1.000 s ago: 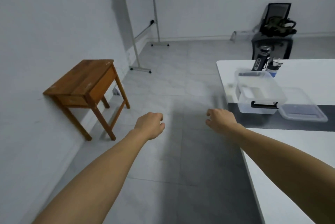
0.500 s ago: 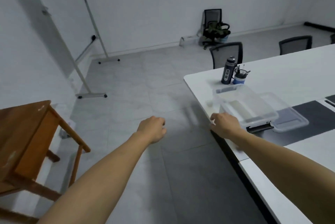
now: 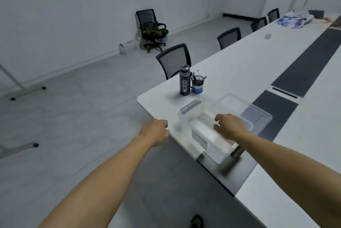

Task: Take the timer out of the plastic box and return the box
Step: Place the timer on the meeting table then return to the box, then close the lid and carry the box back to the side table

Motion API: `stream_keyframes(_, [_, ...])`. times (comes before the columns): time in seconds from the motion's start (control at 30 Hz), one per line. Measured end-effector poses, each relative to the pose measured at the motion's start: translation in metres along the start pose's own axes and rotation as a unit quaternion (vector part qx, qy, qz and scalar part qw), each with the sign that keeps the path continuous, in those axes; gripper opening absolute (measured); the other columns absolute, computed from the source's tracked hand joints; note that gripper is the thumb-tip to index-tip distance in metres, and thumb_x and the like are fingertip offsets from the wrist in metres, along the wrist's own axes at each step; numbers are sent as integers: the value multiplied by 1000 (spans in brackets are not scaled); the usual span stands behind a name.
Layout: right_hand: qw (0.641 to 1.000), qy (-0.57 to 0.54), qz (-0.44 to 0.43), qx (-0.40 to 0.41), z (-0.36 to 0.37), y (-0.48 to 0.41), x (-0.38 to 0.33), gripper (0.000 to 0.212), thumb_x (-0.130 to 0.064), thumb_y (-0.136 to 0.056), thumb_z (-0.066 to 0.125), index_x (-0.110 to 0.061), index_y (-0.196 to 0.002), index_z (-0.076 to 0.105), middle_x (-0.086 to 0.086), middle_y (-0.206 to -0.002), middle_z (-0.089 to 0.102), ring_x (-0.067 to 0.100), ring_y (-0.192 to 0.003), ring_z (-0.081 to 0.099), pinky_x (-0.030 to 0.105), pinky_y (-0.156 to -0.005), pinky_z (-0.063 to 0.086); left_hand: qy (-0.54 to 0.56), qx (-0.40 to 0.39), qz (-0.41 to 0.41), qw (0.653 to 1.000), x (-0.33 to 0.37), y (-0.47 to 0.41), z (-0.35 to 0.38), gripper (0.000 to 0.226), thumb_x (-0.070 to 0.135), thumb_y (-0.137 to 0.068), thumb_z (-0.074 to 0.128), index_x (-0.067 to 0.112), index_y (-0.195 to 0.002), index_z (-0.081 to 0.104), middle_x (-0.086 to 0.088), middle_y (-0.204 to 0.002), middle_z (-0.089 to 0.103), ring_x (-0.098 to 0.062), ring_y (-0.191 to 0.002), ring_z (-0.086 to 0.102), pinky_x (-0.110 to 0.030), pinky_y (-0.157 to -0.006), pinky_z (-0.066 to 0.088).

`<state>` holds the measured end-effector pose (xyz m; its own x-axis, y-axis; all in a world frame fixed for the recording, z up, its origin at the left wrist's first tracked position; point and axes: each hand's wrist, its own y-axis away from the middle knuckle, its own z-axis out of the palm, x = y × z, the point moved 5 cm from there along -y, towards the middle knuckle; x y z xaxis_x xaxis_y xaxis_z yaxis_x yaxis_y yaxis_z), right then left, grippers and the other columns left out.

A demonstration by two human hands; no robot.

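A clear plastic box [image 3: 191, 117] stands open on the near corner of the white table [image 3: 239, 65], with black latches at its two ends. A pale white shape [image 3: 202, 125] lies inside it; I cannot tell whether it is the timer. The box's clear lid [image 3: 257, 116] lies flat just behind it to the right. My right hand [image 3: 229, 126] hovers over the box's opening, fingers curled and apart, holding nothing. My left hand [image 3: 156, 131] is a loose fist beside the table edge, left of the box and apart from it.
A dark bottle [image 3: 184, 80] and a blue pen cup [image 3: 197, 84] stand behind the box. Mesh chairs [image 3: 174, 59] line the table's far side. A dark strip [image 3: 302, 65] runs along the table. Grey floor lies to the left.
The view has swung right and closer to the table. My right hand has moved from the table edge to above the box. My left hand has come up beside the table edge.
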<state>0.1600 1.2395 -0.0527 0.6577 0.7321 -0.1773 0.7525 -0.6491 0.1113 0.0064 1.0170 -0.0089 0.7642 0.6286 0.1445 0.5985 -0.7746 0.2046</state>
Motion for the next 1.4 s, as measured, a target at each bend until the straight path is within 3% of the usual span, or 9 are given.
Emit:
stream_keyframes(0.2, [998,-16,65,5,-10,-83,43,39,-39,-94,49,-23,-129,56,3,-125,64,27,-110,60,33,-81,46,-7,-23,41,999,24,-113,-14,38,36,-95,44,20,-128,53,-5,-123,61,-26,-113,56,-36,-86,44])
stream_keyframes(0.4, [991,-35,130,-15,-2,-115,80,40,-40,-93,49,-23,-128,56,2,-122,66,26,-109,61,34,-83,50,-12,-52,90,994,47,-190,-10,28,35,-94,45,20,-113,60,-3,-103,65,-25,-90,61,-36,-76,48])
stream_keyframes(0.57, [973,-64,220,-4,6,-130,118,39,-37,-92,50,-20,-127,59,6,-121,67,27,-107,62,36,-85,51,-21,-64,159,985,66,-259,2,31,38,-95,44,18,-110,62,-4,-105,67,-26,-95,62,-36,-74,49])
stream_keyframes(0.83, [921,-108,374,32,9,-135,154,24,-31,-92,54,-12,-102,66,5,-98,71,20,-75,62,31,-67,51,-40,-104,267,957,86,-355,22,36,34,-94,45,16,-124,54,-5,-120,59,-28,-110,57,-40,-88,49])
stream_keyframes(0.97, [891,-138,432,29,20,-126,159,32,-31,-93,54,-15,-119,63,5,-110,70,22,-84,63,28,-68,45,-29,-125,307,943,104,-381,39,43,32,-94,46,18,-134,43,-7,-125,52,-28,-112,54,-39,-87,46])
stream_keyframes(1.17, [826,-191,529,24,43,-100,188,25,-30,-89,58,-11,-106,66,8,-104,70,27,-88,64,35,-74,52,-21,-175,318,932,124,-389,78,54,27,-95,45,16,-145,28,-10,-130,50,-30,-114,52,-39,-88,45])
stream_keyframes(1.27, [798,-219,561,17,57,-97,210,23,-29,-92,61,-11,-105,65,10,-103,69,24,-82,60,33,-74,51,7,-192,288,938,121,-391,94,55,22,-96,41,19,-148,21,-10,-121,56,-30,-104,58,-39,-83,47])
stream_keyframes(1.4, [781,-248,574,-10,82,-113,235,29,-27,-91,62,-5,-110,62,13,-105,66,25,-83,57,36,-76,50,72,-169,248,951,115,-388,105,50,20,-97,37,21,-145,21,-1,-85,57,-21,-70,52,-31,-61,38])
